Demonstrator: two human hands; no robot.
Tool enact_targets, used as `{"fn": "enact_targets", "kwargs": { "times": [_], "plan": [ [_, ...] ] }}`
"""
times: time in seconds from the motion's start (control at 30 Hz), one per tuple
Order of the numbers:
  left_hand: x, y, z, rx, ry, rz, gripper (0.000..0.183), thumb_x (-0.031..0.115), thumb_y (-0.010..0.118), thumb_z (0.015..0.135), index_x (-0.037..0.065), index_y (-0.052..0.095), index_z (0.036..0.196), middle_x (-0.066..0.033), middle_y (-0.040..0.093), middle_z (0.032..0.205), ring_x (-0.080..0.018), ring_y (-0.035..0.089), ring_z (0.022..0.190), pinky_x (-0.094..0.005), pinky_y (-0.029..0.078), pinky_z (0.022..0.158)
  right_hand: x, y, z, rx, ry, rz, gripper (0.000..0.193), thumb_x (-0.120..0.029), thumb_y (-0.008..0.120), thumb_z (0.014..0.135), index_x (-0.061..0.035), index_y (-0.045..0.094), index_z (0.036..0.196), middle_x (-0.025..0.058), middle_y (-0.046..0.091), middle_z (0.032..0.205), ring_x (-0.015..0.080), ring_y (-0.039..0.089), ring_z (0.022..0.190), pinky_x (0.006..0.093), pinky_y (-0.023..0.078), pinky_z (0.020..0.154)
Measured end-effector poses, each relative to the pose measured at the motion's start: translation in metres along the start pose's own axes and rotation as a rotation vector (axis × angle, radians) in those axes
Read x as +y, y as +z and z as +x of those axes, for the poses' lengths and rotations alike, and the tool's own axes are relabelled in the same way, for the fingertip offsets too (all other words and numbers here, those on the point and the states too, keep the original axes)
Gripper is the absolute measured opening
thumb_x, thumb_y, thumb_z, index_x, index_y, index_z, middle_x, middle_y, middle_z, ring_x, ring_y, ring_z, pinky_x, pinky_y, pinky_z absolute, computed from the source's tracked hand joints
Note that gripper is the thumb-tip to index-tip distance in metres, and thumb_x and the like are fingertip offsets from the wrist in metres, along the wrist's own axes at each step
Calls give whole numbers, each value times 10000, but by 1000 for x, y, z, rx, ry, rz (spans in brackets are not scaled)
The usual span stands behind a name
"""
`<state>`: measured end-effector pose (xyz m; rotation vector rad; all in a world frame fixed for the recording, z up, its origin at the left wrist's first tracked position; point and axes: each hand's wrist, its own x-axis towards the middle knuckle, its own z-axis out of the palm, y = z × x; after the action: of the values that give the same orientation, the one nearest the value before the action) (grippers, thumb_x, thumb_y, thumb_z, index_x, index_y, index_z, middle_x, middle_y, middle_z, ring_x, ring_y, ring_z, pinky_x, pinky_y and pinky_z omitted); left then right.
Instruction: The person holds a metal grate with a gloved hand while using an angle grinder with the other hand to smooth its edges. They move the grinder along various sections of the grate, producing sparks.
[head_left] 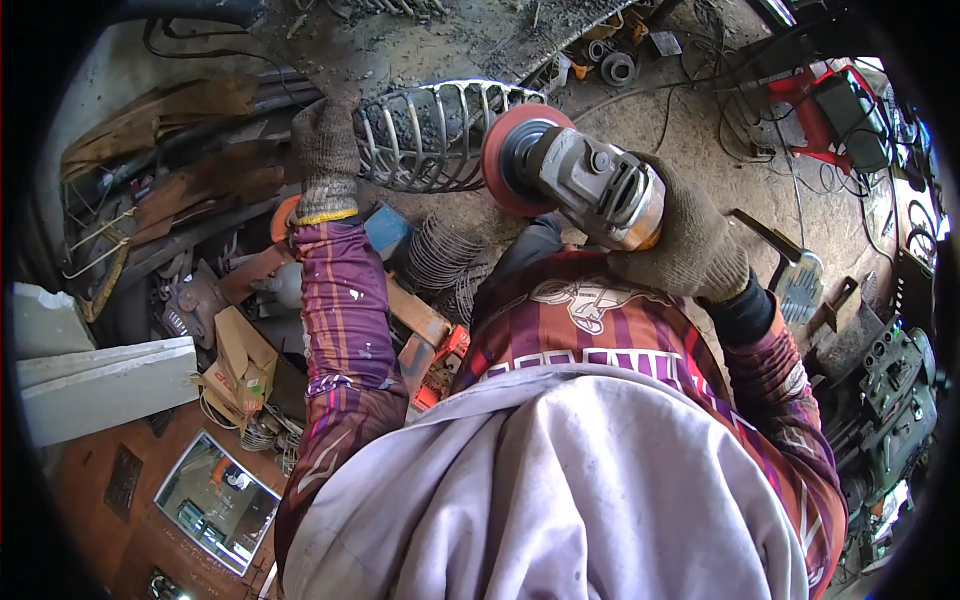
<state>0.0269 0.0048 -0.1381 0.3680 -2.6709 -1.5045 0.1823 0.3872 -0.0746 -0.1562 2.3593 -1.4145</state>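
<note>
My right hand [695, 235], in a brown knit glove, is wrapped round the body of an angle grinder [600, 185]. The grinder's reddish disc [500, 150] faces left, beside the right end of a curved metal grille [405, 135] with several bent ribs. Whether disc and metal touch, I cannot tell. At the grille's other end my left hand [328, 140], gloved as well, is closed on it; the fingertips are hidden. The grille lies against the near edge of a dirty metal worktable [375, 55].
Coiled wire rings [440, 255] and a blue box [387, 230] stand below the grille. Scrap metal [200, 195] piles up on the left. Cables and a red machine [825, 110] are at the far right. A green machine [890, 410] stands at the right edge.
</note>
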Motion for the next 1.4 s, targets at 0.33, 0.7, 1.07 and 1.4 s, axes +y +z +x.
{"fn": "enact_targets", "kwargs": {
  "times": [0.33, 0.7, 1.07, 1.4],
  "plan": [
    [-17, 10, -13, 73, 74, -189, 449, 415, 711, 849, -21, 752, 945, -46, 717, 811, -146, 612, 753, -340, 484, 720, 3, -3, 5, -8, 26, -45, 925, -325, 912, 598, -54, 488, 1374, 196, 661, 1206, 358, 656, 1124, 421, 526, 955],
    [-45, 3, -9, 71, 188, -163, 387, 363, 721, 856, -1, 753, 985, -85, 739, 881, -172, 658, 785, -338, 515, 735, -3, -8, 10, 6, -37, -119, 884, -278, 899, 627, -51, 486, 1375, 189, 668, 1192, 355, 667, 1103, 420, 536, 940],
    [-39, 0, -13, 77, 295, -131, 352, 328, 732, 851, 2, 752, 982, -100, 742, 914, -200, 679, 853, -349, 524, 790, -43, -27, 31, -62, 6, -316, 839, -259, 892, 618, -69, 514, 1343, 191, 691, 1115, 373, 684, 1044, 433, 551, 899],
    [-41, -3, -15, 76, 547, 95, 314, 314, 665, 897, 34, 751, 1010, -144, 730, 920, -299, 692, 857, -397, 528, 796, -61, -35, 41, -150, 27, -402, 808, -237, 866, 625, -78, 522, 1339, 192, 692, 1096, 375, 691, 1005, 433, 558, 869]
  ]
}}
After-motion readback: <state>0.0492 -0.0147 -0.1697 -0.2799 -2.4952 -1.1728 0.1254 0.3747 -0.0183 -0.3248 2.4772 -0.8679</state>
